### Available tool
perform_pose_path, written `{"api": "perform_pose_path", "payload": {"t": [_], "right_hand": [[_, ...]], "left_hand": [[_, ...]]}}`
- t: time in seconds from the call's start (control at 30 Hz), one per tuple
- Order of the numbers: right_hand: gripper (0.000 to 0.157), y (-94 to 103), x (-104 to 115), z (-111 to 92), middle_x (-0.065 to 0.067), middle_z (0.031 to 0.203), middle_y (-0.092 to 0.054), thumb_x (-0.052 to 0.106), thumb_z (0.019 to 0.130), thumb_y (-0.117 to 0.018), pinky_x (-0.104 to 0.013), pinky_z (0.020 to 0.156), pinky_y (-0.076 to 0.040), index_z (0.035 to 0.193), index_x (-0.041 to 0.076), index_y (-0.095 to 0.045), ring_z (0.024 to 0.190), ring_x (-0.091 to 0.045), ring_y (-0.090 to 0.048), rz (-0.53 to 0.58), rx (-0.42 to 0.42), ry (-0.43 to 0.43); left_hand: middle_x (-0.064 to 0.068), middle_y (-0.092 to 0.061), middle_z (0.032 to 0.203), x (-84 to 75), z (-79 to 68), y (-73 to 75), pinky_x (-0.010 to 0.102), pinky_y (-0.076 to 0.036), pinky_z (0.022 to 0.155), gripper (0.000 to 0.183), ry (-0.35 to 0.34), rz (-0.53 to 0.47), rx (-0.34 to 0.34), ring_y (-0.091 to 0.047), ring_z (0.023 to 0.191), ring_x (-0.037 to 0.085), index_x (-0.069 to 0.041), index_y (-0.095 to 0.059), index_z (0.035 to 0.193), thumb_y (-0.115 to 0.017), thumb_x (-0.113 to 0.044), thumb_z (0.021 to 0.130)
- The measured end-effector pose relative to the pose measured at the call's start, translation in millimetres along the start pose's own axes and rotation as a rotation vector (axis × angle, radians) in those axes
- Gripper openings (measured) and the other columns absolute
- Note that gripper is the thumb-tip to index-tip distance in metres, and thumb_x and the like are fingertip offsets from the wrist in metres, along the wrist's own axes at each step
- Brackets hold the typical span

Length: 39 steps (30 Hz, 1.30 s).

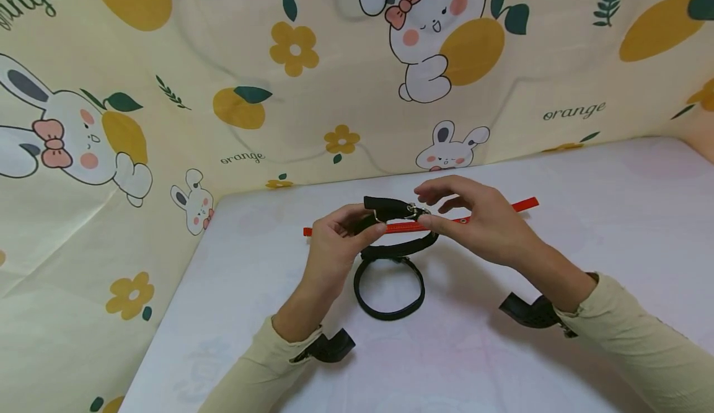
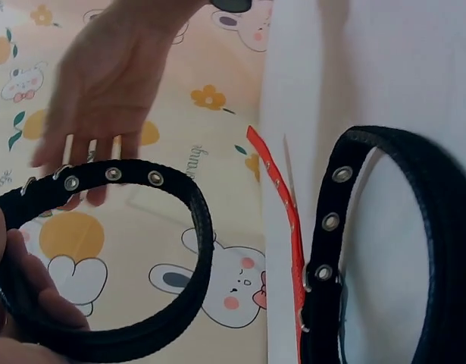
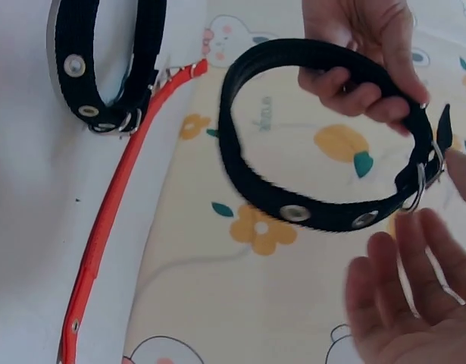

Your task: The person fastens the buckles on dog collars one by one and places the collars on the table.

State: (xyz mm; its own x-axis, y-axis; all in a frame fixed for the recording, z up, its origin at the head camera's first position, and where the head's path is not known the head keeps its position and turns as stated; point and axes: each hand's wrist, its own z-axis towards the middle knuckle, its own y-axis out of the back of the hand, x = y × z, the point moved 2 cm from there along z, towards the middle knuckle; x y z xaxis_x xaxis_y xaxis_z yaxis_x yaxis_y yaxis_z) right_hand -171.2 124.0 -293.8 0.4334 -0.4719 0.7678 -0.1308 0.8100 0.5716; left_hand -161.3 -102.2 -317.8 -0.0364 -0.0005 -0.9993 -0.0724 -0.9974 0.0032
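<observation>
My left hand [image 1: 333, 248] grips a black collar [image 1: 398, 248] by its side, raised over the table and bent into a loop. Metal eyelets run along its band in the left wrist view. A silver buckle [image 3: 437, 158] and a metal ring show in the right wrist view, with the strap's pointed tip sticking out beyond. Beside the buckle, my right hand [image 1: 482, 221] has its fingers spread apart, thumb and fingertips right at the hardware. A second black collar [image 1: 388, 316], looped as well, lies on the table nearer to me.
Behind the held collar, a red collar [image 1: 407, 227] lies stretched out across the white table [image 1: 251, 314]. Cloth with rabbits and oranges [image 1: 312, 103] hangs along the back and left side. Black straps [image 1: 331, 346] stick out from both cuffs.
</observation>
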Motion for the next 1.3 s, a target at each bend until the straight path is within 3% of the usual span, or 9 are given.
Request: {"api": "perform_pose_path", "payload": {"t": [0.2,0.33,0.53,0.77,1.03,1.3], "right_hand": [[0.031,-7.7,6,-5,0.013,0.117,-0.068,0.03,0.091,-0.074,-0.034,0.091,-0.048,0.121,0.03,-0.065,0.11,-0.008,-0.057,0.008,-0.001,0.084],[0.035,-13.4,7,-8,0.012,0.12,-0.068,0.028,0.09,-0.074,-0.041,0.094,-0.049,0.124,0.027,-0.065,0.112,-0.009,-0.06,0.004,-0.006,0.128],[0.032,-14.9,6,-10,0.012,0.114,-0.069,0.023,0.089,-0.076,-0.03,0.091,-0.049,0.12,0.028,-0.068,0.105,-0.004,-0.061,0.038,-0.086,0.127],[0.028,-10.5,9,-12,0.016,0.106,-0.067,0.022,0.089,-0.076,-0.022,0.086,-0.047,0.114,0.033,-0.072,0.102,-0.003,-0.06,0.048,-0.124,0.137],[0.024,-6.1,12,-13,0.019,0.096,-0.068,0.028,0.088,-0.077,-0.025,0.075,-0.043,0.11,0.037,-0.075,0.091,-0.003,-0.057,-0.051,-0.117,0.094],[0.025,-7.4,13,-12,0.019,0.09,-0.068,0.016,0.085,-0.079,-0.02,0.07,-0.05,0.105,0.03,-0.077,0.079,-0.002,-0.058,-0.093,-0.079,0.184]], "left_hand": [[0.007,-0.073,0.108,1.4,-6.5,-8.2,0.027,-0.056,0.085,0.032,-0.02,0.084,0.1,-0.067,0.097,0.017,-0.01,-0.073,0.116,-0.079,-0.009,0.084],[0.006,-0.074,0.109,3.6,-7.7,-11.2,0.03,-0.056,0.088,0.033,-0.013,0.127,0.124,-0.067,0.099,0.017,-0.014,-0.073,0.116,-0.08,-0.013,0.084],[0.006,-0.074,0.111,3.9,-7.9,-13.0,0.031,-0.056,0.09,0.034,-0.007,0.138,0.135,-0.068,0.102,0.018,-0.015,-0.073,0.117,-0.08,-0.013,0.084],[0.006,-0.073,0.112,2.2,-7.8,-13.2,0.029,-0.057,0.089,0.031,0.002,0.103,0.122,-0.069,0.102,0.017,-0.013,-0.073,0.116,-0.079,-0.012,0.085],[0.008,-0.074,0.11,3.4,-6.3,-14.4,0.027,-0.057,0.088,0.03,0.011,0.08,0.084,-0.069,0.099,0.016,-0.011,-0.074,0.113,-0.079,-0.008,0.083],[0.009,-0.074,0.107,7.4,-6.5,-16.4,0.027,-0.057,0.086,0.027,0.015,0.07,0.071,-0.069,0.095,0.016,-0.01,-0.075,0.111,-0.078,-0.006,0.084]]}}
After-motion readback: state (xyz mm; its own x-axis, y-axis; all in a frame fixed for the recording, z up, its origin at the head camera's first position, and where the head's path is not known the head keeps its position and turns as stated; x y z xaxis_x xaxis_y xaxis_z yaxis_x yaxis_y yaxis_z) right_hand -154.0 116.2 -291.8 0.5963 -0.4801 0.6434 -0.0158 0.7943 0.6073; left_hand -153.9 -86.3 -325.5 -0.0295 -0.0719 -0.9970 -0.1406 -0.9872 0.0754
